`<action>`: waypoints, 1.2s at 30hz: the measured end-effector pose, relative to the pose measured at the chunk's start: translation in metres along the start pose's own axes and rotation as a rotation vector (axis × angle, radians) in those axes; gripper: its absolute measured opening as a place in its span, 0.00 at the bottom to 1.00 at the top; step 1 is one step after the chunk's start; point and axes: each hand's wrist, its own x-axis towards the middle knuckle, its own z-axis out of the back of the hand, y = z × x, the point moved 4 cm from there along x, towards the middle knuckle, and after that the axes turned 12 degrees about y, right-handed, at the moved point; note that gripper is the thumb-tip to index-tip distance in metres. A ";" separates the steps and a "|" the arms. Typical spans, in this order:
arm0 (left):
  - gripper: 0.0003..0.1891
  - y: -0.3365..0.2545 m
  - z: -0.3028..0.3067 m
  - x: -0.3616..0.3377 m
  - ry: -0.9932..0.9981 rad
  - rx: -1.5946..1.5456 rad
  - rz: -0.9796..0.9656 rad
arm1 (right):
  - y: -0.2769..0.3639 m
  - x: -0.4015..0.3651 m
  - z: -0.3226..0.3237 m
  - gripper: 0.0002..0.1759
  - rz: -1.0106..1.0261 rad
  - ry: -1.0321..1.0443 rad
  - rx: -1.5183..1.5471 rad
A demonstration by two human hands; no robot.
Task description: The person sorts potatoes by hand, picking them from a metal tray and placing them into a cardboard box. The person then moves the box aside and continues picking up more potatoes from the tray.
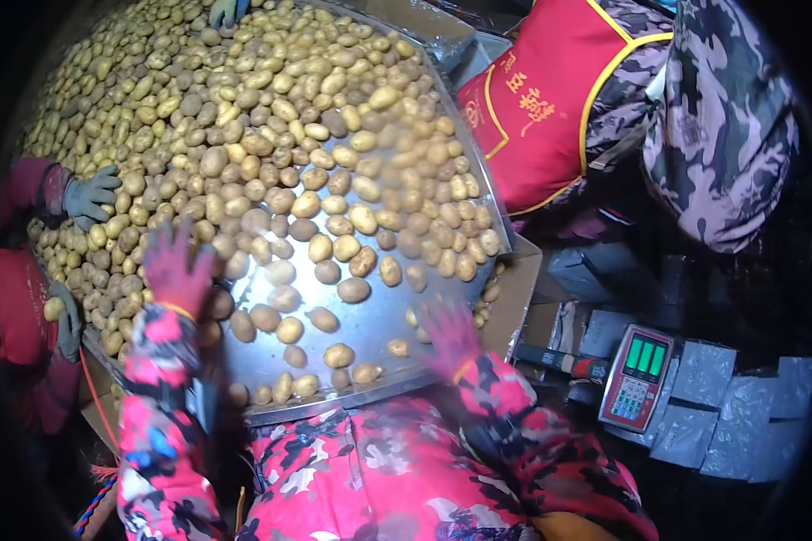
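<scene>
Your left hand (179,266), in a red glove, is spread wide with the fingers apart and holds nothing. It hovers over the near left part of the potatoes (280,135), close to a few at the edge of the heap. Your right hand (449,335) is blurred but also looks flat and open, over the near right rim of the metal table (370,316), just beside some loose potatoes. The potatoes cover most of the table, thick at the far side and thin near you. At the left edge a co-worker's grey glove (90,194) rests on the pile. Another person in a red apron (537,108) stands at the right, and a scale (638,377) sits beyond your right arm.
</scene>
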 end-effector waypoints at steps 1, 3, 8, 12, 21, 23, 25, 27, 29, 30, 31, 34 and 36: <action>0.33 0.026 -0.024 0.004 0.116 0.009 0.034 | -0.006 -0.028 -0.002 0.44 -0.006 -0.046 0.050; 0.36 0.041 -0.064 -0.001 0.280 -0.063 0.118 | -0.022 -0.070 0.001 0.42 -0.009 -0.144 0.158; 0.35 -0.069 0.004 -0.033 0.522 -0.492 -0.131 | -0.106 -0.074 0.005 0.33 -0.376 -0.396 0.387; 0.35 -0.168 0.000 -0.101 0.404 -0.246 -0.531 | -0.135 0.029 0.060 0.36 -0.284 -0.521 0.236; 0.30 -0.082 0.001 -0.166 0.373 -0.235 -0.412 | -0.083 0.072 -0.049 0.42 -0.191 -0.327 -0.153; 0.40 -0.036 -0.032 -0.206 0.354 -0.191 -0.370 | -0.063 0.022 -0.064 0.44 -0.087 -0.193 -0.021; 0.44 -0.022 -0.049 -0.211 0.421 -0.204 -0.350 | -0.021 -0.033 -0.015 0.37 -0.057 -0.161 0.125; 0.47 -0.032 -0.053 -0.210 0.477 -0.255 -0.274 | -0.002 -0.056 -0.024 0.37 -0.177 -0.077 0.114; 0.48 -0.094 -0.020 -0.177 0.574 -0.125 -0.234 | 0.018 -0.055 -0.022 0.38 -0.129 -0.074 0.156; 0.49 -0.117 -0.009 -0.157 0.622 -0.057 -0.214 | 0.031 -0.043 -0.026 0.38 -0.020 -0.107 0.170; 0.51 -0.123 -0.020 -0.148 0.604 -0.084 -0.207 | 0.042 -0.033 -0.026 0.38 0.100 -0.141 0.184; 0.52 -0.154 -0.044 -0.132 0.505 -0.352 -0.329 | 0.028 0.031 -0.038 0.42 0.326 -0.041 0.241; 0.50 -0.180 -0.028 -0.121 0.482 -0.397 -0.453 | 0.006 0.054 -0.018 0.45 0.270 -0.055 0.168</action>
